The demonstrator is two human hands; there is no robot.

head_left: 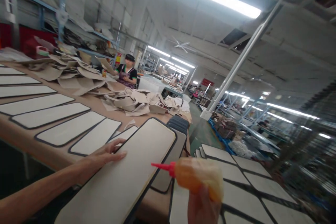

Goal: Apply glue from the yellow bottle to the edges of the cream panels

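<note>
In my left hand (111,152) is a long white panel (136,157) with rounded corners and a dark edge, tilted toward me; the thumb lies on its face. My right hand (203,204) is wrapped round a squeeze bottle (198,175) of amber liquid. Its red nozzle points left, over the right part of the panel's face; whether the tip touches is unclear. Behind the panel a grey panel (173,157) shows in part, beside a stack of dark panels (178,123).
Several similar panels (51,108) lie in a row on the brown table (59,140). More panels (238,196) lie at the lower right. Heaps of beige sheet pieces (141,99) cover the table's far side. A person (127,71) is beyond them. A pole (236,59) stands right.
</note>
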